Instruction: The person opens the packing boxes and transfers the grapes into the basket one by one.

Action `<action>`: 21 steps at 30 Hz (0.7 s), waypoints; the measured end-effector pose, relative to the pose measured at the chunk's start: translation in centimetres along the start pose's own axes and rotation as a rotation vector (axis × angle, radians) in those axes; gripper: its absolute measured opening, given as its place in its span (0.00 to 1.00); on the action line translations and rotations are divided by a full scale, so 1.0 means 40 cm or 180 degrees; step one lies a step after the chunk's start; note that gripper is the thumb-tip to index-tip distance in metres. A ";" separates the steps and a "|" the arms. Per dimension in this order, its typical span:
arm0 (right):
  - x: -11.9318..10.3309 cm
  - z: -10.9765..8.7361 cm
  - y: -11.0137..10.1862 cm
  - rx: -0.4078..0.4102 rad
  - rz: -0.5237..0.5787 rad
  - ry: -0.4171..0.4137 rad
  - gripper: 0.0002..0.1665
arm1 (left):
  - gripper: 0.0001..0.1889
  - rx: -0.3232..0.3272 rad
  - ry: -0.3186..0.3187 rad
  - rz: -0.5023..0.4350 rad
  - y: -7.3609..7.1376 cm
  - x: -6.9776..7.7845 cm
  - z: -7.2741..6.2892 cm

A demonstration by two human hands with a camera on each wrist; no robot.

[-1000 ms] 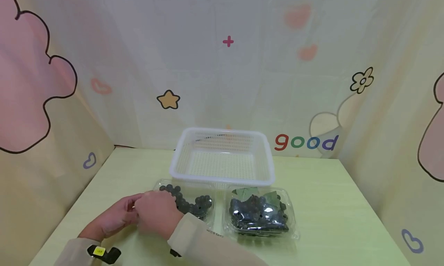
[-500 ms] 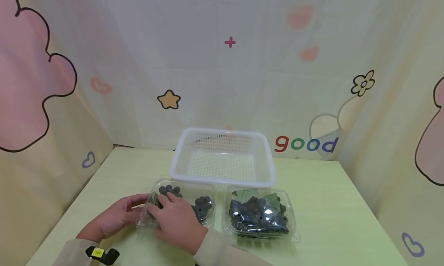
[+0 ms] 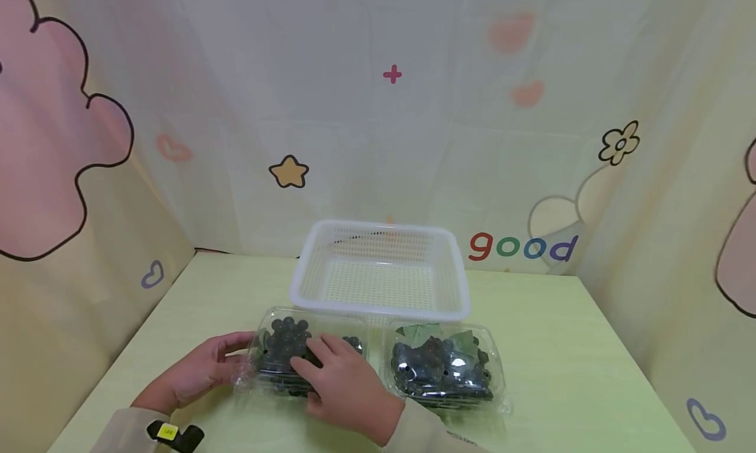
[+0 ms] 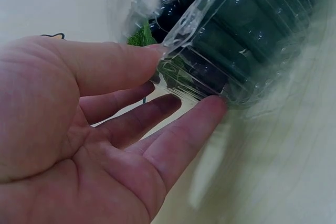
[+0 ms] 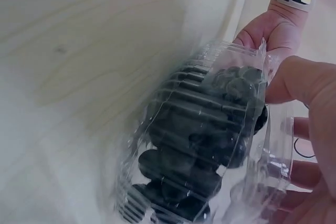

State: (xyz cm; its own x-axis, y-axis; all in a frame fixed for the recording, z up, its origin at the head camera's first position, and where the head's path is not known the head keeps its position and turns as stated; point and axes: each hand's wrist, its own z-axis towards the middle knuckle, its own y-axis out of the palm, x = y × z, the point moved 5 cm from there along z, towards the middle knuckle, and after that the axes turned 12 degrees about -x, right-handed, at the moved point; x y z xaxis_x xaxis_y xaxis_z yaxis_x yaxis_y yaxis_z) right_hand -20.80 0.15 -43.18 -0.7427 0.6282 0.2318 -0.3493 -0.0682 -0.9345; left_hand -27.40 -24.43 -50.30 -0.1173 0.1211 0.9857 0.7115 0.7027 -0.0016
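Note:
A clear plastic clamshell box of dark grapes (image 3: 287, 338) lies at the front left of the table. My left hand (image 3: 203, 367) holds its left end; in the left wrist view the thumb (image 4: 121, 64) meets the rim corner and a finger touches the lower wall. Across the lid lie the fingers of my right hand (image 3: 348, 384), spread and relaxed. The right wrist view has the right thumb (image 5: 294, 80) at the rim and the box's ribbed front wall, with grapes behind it. A green leaf (image 4: 142, 35) shows inside near the left end. Whether the lid is fastened, I cannot tell.
A second clamshell box with grapes and leaves (image 3: 443, 367) stands just right of the first. Behind both boxes is a white perforated basket (image 3: 378, 308). The printed curtain (image 3: 378, 131) closes off the back and sides of the pale table (image 3: 561, 348).
My right hand has slid rightward from the box's left corner to its middle, uncovering the grapes at the left. The left hand stays at the left end.

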 end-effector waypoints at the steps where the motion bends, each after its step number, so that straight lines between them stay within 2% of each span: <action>1: 0.003 -0.006 -0.003 -0.0011 0.0012 -0.0001 0.30 | 0.40 -0.0002 -0.0001 0.0004 0.000 0.001 0.000; 7: 0.029 -0.032 -0.013 -0.0315 0.0192 0.0068 0.35 | 0.41 -0.0013 -0.0038 -0.0015 -0.001 0.004 0.000; 11: 0.041 -0.040 -0.018 -0.0574 0.0271 0.0129 0.37 | 0.40 -0.0089 0.0034 -0.0019 0.000 0.008 -0.002; 17: 0.035 -0.038 -0.014 -0.1142 0.0193 0.0339 0.38 | 0.39 -0.0136 0.0080 -0.0022 0.004 0.012 -0.003; 21: 0.027 -0.030 -0.014 -0.1268 0.0005 0.0313 0.33 | 0.39 -0.0107 0.0068 0.0000 0.006 0.011 -0.002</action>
State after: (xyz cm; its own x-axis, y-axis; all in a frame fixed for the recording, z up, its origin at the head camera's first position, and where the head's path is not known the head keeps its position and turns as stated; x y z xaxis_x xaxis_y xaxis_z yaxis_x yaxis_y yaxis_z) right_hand -20.73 1.81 -42.72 -0.6782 0.7007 0.2213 -0.0853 0.2241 -0.9708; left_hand -27.22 -24.28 -49.86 -0.1028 0.1058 0.9891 0.7345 0.6786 0.0037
